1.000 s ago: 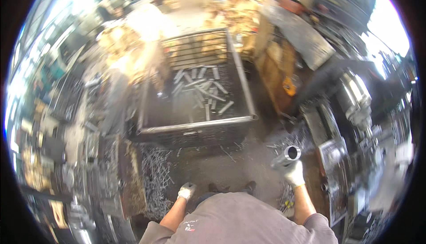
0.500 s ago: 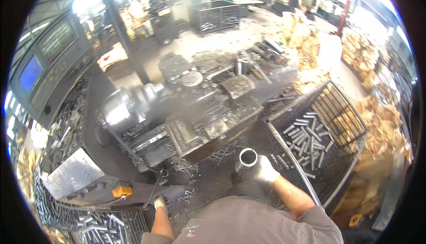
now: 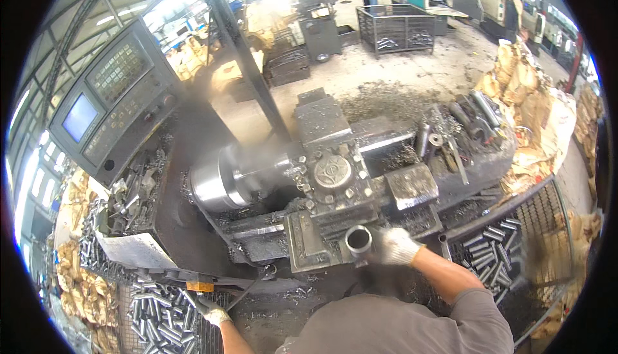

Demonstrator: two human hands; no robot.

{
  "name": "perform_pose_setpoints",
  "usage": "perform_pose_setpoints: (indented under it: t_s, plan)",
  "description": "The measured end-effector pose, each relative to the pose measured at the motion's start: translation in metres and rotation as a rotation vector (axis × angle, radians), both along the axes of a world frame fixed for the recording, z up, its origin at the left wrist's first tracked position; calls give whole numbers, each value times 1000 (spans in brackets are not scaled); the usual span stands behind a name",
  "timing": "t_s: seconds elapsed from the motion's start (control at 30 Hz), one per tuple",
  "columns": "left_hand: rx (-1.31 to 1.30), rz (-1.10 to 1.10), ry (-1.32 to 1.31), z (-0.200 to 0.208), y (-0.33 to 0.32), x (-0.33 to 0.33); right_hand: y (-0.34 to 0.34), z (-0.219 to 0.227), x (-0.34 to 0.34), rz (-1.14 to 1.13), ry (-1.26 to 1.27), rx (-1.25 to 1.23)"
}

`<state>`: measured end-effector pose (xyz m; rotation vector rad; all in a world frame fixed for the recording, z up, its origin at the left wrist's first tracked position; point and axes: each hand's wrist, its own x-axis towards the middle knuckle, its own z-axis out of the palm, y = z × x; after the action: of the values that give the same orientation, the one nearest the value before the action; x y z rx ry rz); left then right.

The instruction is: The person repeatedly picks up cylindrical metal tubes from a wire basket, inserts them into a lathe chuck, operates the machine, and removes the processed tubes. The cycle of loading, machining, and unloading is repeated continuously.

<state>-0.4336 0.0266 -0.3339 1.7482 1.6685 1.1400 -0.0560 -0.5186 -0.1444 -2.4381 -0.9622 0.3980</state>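
My right hand [image 3: 397, 246], in a pale work glove, is closed on an upright, open-topped metal tube [image 3: 358, 239] with a dark hollow inside. The tube is in front of the lathe's tool post [image 3: 333, 171], over the near side of the carriage. At lower left my gloved left hand [image 3: 214, 311] reaches beside a bin of short metal tubes [image 3: 161, 318], close to an orange block [image 3: 200, 286] and a thin lever [image 3: 248, 289]. Its fingers are too small and unclear to read. The lathe's chuck [image 3: 219, 179] is shiny, with a blurred area to its right.
A control panel with a lit screen [image 3: 80, 118] stands at left. To my right is a mesh-sided bin [image 3: 555, 222] of cut tubes. Loose metal parts [image 3: 450, 129] lie on the lathe's far right end. A dark post [image 3: 244, 51] rises behind the chuck.
The view has shifted, bringing the lathe nearer. My right hand and the tube have moved from above the floor to over the carriage. My left hand has moved left, toward the lower-left bin.
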Motion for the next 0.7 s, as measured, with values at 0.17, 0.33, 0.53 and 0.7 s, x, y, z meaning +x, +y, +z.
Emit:
perform_pose_setpoints:
  t_s: [0.17, 0.33, 0.53, 0.7]
  plan:
    - [-90, 29, -125, -1, 12, 6, -29, 79, 64, 174, -161, 447]
    - [-635, -133, -870, 2, 6, 4, 67, 154, 127, 482, -317, 521]
    - [-381, -101, -544, -119, -74, -7, 269, 129, 200, 815, 84, -619]
    - [-718, -28, -730, -135, -161, 52, 290, 76, 234, 838, 518, -307]
